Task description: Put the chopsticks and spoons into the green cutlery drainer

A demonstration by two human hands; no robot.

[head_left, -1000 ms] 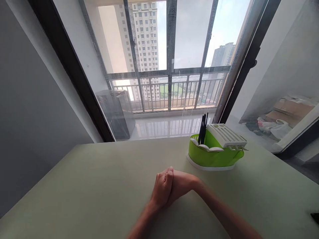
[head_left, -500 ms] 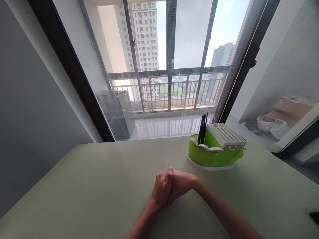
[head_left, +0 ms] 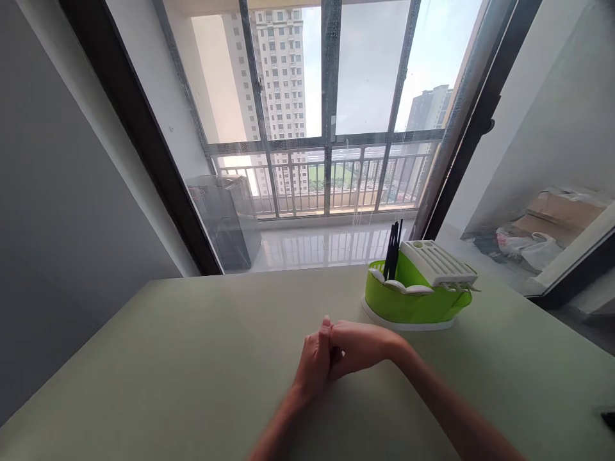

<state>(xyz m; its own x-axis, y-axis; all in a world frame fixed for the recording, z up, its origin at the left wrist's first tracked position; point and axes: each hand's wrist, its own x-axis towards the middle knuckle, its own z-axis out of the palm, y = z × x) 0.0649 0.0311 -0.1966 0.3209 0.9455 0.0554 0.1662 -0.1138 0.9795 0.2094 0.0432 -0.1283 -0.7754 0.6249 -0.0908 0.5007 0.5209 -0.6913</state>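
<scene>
My left hand [head_left: 313, 360] and my right hand [head_left: 361, 343] are clasped together above the pale table [head_left: 192, 365]. Both are closed, with the left fingers folded against the right ones, and no object shows in them. A small gap is visible between the palms. Just beyond my right hand stands a green utensil caddy [head_left: 408, 306] with a white base and a white slotted top [head_left: 439, 262]. Dark chopsticks [head_left: 393, 253] stand upright in its left part. The fingertips of my right hand are mostly hidden.
A dark object [head_left: 609, 419] is cut off at the right edge. Behind the table's far edge is a glass door in a dark frame [head_left: 144, 153], with a balcony and a grey cabinet [head_left: 223, 221] beyond. A cardboard box [head_left: 560, 214] and plastic bags lie at the right.
My right hand has shifted slightly right and its wrist is raised a little, opening a small gap between the clasped hands. The caddy stays in place.
</scene>
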